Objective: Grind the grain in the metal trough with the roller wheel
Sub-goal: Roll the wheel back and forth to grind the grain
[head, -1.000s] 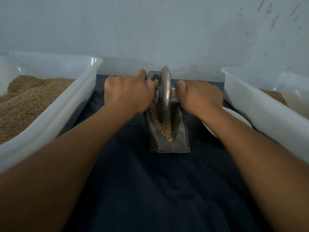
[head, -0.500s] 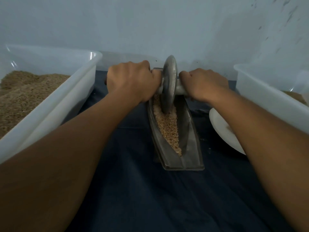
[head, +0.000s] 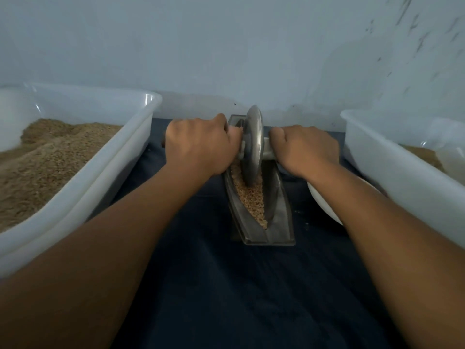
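Dark cloth (head: 226, 285), grain tubs L (head: 105, 172) & R (head: 392, 167), white plate (head: 324, 205)

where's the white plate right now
In the head view the white plate lies on the dark cloth right of the metal trough, partly hidden under the right forearm, beside the right-hand tub.

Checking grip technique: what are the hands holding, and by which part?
Both hold the roller wheel by its axle handle: left hand grips the left end, right hand the right end.
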Demonstrator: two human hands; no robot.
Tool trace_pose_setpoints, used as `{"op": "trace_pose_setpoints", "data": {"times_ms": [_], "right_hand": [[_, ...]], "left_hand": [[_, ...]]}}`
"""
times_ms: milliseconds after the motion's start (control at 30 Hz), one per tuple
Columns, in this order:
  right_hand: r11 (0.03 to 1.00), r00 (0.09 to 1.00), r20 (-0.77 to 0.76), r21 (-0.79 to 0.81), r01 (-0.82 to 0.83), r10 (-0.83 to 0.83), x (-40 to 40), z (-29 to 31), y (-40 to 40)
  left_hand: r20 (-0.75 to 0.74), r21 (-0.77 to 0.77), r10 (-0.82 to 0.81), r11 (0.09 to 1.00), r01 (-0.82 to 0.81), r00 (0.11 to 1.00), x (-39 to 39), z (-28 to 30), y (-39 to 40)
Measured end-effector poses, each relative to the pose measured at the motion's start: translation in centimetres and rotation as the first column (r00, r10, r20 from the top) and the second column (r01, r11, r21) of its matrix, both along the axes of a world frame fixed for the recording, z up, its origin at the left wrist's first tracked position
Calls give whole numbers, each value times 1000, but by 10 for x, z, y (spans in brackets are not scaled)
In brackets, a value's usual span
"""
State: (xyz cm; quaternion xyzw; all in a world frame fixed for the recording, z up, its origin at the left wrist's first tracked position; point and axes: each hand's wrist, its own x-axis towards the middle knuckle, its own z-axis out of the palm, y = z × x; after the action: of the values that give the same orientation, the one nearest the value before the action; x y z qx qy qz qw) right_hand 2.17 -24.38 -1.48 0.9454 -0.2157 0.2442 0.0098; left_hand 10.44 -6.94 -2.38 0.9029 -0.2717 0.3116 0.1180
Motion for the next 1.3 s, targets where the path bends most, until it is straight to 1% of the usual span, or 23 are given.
{"op": "trace_pose_setpoints", "data": {"times_ms": [67, 200, 300, 500, 700, 867, 1000, 1100, 1167, 1300], "right_hand": [[1000, 1000, 26, -30, -7, 8, -9, -4, 4], [997, 1000, 27, -78, -12, 14, -24, -6, 12], [989, 997, 69, -141, -33, 43, -35, -10, 18], [989, 987, 124, -122, -83, 98, -51, -14, 24], [992, 963, 241, -70, -107, 121, -63, -22, 27], [988, 949, 275, -73, -137, 152, -65, -21, 30], [979, 950, 243, -105, -174, 195, -61, -17, 28], [976, 956, 203, -97, -194, 210, -55, -17, 24], [979, 967, 163, -83, -186, 198, -51, -17, 20], [986, 984, 109, -97, -133, 143, -41, -15, 16]], "left_hand": [[13, 19, -10, 1000, 10, 1000, -8, 0, 4], [-6, 47, -46, 998, 46, 999, -21, 2, 11], [35, 56, -61, 997, 59, 998, -27, 0, 16], [62, 81, -94, 993, 88, 994, -41, 3, 23], [132, 84, -109, 992, 98, 985, -59, 7, 29], [115, 87, -76, 994, 67, 990, -66, 7, 31], [78, 87, -48, 995, 42, 996, -66, 7, 33], [90, 99, -41, 995, 32, 995, -63, 6, 30], [90, 104, -46, 994, 36, 995, -59, 6, 26], [16, 107, -52, 993, 50, 999, -42, 5, 21]]}}
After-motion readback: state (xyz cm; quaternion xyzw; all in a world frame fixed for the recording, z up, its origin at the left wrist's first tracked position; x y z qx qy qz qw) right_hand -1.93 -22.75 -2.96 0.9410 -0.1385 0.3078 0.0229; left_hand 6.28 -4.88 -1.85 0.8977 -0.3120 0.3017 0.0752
